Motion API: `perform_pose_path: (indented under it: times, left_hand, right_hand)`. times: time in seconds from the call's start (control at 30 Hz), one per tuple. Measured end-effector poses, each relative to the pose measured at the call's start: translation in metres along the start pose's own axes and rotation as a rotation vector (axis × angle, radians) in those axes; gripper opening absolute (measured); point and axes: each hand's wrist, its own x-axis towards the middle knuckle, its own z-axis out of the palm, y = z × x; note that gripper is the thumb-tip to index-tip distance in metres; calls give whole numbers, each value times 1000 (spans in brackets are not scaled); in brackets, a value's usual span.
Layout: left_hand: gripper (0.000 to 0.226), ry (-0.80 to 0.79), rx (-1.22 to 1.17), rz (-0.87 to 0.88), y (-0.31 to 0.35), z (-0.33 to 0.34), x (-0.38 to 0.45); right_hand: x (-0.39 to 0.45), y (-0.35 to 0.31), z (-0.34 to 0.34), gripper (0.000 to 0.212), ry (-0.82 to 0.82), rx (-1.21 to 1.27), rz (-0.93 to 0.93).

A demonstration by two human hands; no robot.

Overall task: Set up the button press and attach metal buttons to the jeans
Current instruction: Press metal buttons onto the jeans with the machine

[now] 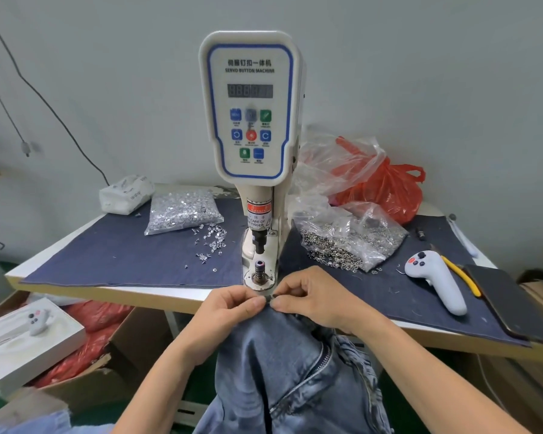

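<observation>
- We are pinching the waistband edge of the jeans (282, 364) with our left hand (232, 308) and right hand (308, 296), keeping the edge flat.
- We are holding it just before the button press (251, 114), near its lower die (260, 270).
- A small dark piece, maybe a button, is sitting between our fingertips.

I see the servo button machine (250, 120) upright at the table's near edge, its white panel facing me, the upper punch (259, 241) raised clear of the lower die post (260, 268). The blue jeans (282, 364) hang below the table edge, zipper open, waistband just in front of the die. Loose metal tacks (210, 238) lie beside their clear bag (182, 209); a bag of button caps (351, 239) lies to the machine's right
</observation>
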Motion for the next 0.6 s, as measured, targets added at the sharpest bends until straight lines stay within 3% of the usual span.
perform_pose_path:
  times: [0.17, 0.3, 0.37, 0.4, 0.47, 0.5, 0.6]
  left_hand:
    - [13, 160, -273, 141, -14, 26, -3]
    - [19, 207, -381, 166, -12, 44, -5]
    - [16, 210, -358, 162, -12, 47, -6]
    - [14, 215, -347, 154, -13, 47, -6]
    - [14, 234, -348, 137, -16, 47, -7]
    - [15, 243, -356, 131, -17, 46, -8]
    - [16, 248, -358, 111, -19, 45, -7]
  right_hand:
    - [0, 7, 4, 3, 59, 110, 13]
    - [-1, 14, -9, 6, -77, 257, 6]
    - [7, 31, -27, 9, 19, 271, 61]
    - [14, 43, -40, 10, 174, 162, 123]
    - [25, 70, -66, 14, 503, -282, 248]
    - [30, 82, -77, 17, 587, -456, 285]
    - [42, 102, -91, 19, 571, -619, 335]
